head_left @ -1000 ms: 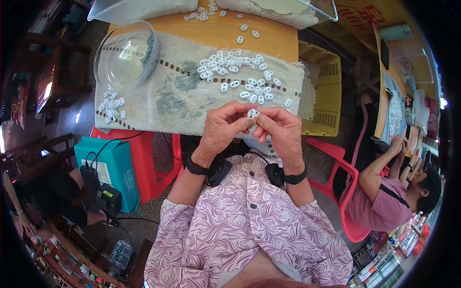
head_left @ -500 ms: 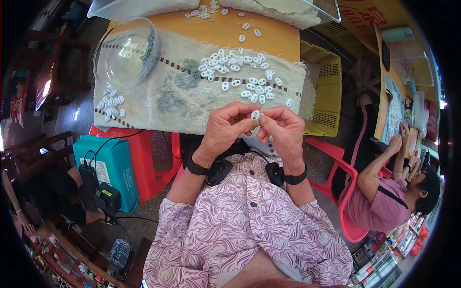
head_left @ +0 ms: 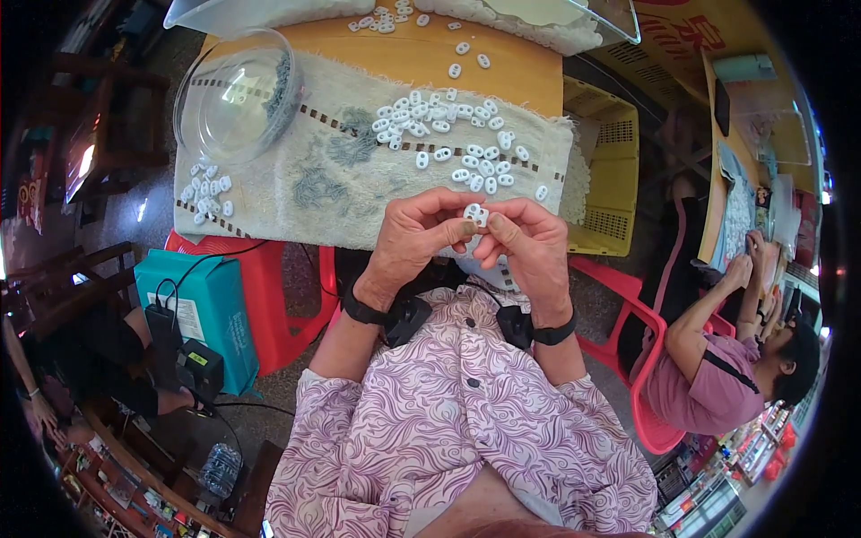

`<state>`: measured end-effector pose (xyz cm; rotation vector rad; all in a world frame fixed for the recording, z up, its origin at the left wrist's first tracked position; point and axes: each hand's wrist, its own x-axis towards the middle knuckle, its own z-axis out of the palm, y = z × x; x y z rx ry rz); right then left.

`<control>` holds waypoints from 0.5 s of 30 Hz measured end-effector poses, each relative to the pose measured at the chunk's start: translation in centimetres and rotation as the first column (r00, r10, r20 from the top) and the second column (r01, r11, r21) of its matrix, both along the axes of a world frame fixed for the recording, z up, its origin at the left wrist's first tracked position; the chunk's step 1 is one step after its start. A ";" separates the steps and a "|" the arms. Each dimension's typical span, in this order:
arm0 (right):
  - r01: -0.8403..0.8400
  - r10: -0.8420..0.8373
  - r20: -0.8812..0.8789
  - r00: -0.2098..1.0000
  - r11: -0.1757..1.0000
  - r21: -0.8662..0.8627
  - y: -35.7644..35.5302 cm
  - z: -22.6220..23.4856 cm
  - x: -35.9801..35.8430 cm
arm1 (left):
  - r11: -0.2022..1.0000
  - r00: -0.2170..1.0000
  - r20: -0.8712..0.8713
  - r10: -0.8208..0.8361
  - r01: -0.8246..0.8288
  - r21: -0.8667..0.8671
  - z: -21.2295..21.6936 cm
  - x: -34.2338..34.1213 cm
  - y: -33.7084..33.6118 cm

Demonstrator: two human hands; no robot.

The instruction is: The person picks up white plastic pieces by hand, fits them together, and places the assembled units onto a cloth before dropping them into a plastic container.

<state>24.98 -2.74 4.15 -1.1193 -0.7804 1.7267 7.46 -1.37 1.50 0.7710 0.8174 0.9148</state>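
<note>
Between my two hands, just in front of the table's near edge, is a small white plastic piece (head_left: 476,214) with dark round holes. My left hand (head_left: 421,231) pinches it from the left with thumb and forefinger. On the other side, the thumb and forefinger of my right hand (head_left: 525,235) are closed on its right edge. Beyond my hands, a loose cluster of similar white two-holed pieces (head_left: 439,112) lies on a beige towel (head_left: 260,193). Small thin grey parts (head_left: 318,186) are scattered on the cloth to the left.
A clear round tub (head_left: 235,112) stands at the far left, above a smaller pile of white pieces (head_left: 208,193). Clear bins line the table's back. A yellow crate (head_left: 619,170) sits to the right. A person in a pink shirt (head_left: 708,381) works at another table.
The white piece has turned slightly between my fingertips and shows more of its holes. My hands stay almost in place, and the pieces on the towel lie as before.
</note>
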 end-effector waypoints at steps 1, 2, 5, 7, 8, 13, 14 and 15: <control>-0.005 0.005 -0.004 1.000 1.000 0.011 0.0 -0.1 0.0 | 1.000 1.000 0.000 0.001 -0.001 -0.001 0.0 0.0 0.0; -0.006 0.006 -0.004 1.000 1.000 0.010 0.0 -0.1 0.1 | 1.000 1.000 -0.012 -0.003 0.003 0.011 -0.1 0.0 0.0; -0.009 0.009 0.005 1.000 1.000 -0.005 0.1 -0.3 0.3 | 0.999 1.000 -0.025 -0.005 0.006 0.038 -0.4 0.0 0.0; -0.003 0.004 0.024 1.000 1.000 -0.015 0.1 -0.4 0.3 | 0.999 1.000 -0.027 -0.002 0.003 0.054 -0.4 0.0 0.0; -0.004 0.004 0.024 1.000 1.000 -0.015 0.1 -0.3 0.3 | 0.997 0.999 -0.042 -0.002 0.005 0.073 -0.3 0.0 0.0; -0.027 0.028 0.042 0.999 0.999 -0.037 0.1 -0.1 0.2 | 0.993 0.996 -0.084 0.000 0.011 0.121 0.0 -0.2 0.0; -0.026 0.027 0.043 0.999 0.999 -0.037 0.1 -0.1 0.2 | 0.993 0.997 -0.075 -0.005 0.014 0.117 0.0 -0.2 0.0; -0.030 0.032 0.048 0.998 0.999 -0.040 0.1 0.0 0.2 | 0.994 0.998 -0.068 -0.008 0.015 0.112 0.0 -0.2 0.0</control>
